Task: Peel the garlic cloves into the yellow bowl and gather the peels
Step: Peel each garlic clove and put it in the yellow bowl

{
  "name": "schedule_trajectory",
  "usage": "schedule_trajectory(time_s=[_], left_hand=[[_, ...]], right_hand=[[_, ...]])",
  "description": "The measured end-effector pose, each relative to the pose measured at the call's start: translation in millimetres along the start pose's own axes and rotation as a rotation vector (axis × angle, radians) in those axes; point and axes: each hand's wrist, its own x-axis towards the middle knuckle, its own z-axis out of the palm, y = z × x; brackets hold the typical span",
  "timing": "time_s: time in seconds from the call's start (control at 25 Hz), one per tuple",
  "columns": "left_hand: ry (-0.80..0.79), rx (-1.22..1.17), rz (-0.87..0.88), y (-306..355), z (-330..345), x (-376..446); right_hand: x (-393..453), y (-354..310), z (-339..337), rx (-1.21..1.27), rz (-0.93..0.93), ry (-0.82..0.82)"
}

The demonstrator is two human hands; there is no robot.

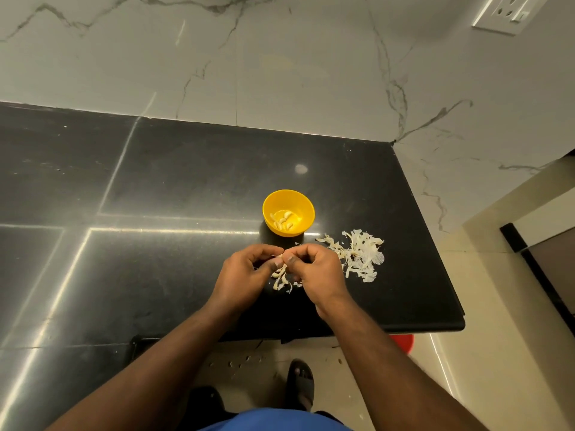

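Both hands, left hand (245, 270) and right hand (314, 269), pinch one garlic clove (280, 256) mid-peel above the counter (155, 275); next, I judge, it drops into the yellow bowl (303, 206).

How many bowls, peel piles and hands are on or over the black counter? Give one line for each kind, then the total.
Yellow bowl: 1
Peel piles: 2, the big pile and the small pile
Hands: 2, left hand and right hand
Total: 5

cloves (282, 222) in bowl (270, 204), peels (361, 256) right
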Motion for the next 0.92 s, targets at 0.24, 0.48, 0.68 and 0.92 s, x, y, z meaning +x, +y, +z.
schedule_trajectory(time_s=[0.24,0.48,0.68,0.92], left_hand=[[0.015,-0.172,-0.204,19.0,12.1,3.5],[0.015,-0.526,-0.496,30.0,25.4,6.8],[0.026,-0.462,-0.454,28.0,31.1,6.9],[-0.02,-0.108,-0.092,27.5,26.3,15.4]], right_hand=[[6.2,-3.5,-14.6,-0.067,-0.067,-0.089],[17.5,7.6,-18.7,-0.205,-0.245,-0.07],[15.3,14.8,-21.5,-0.279,-0.295,-0.014],[21.2,4.9,-24.8,0.178,0.245,-0.155]])
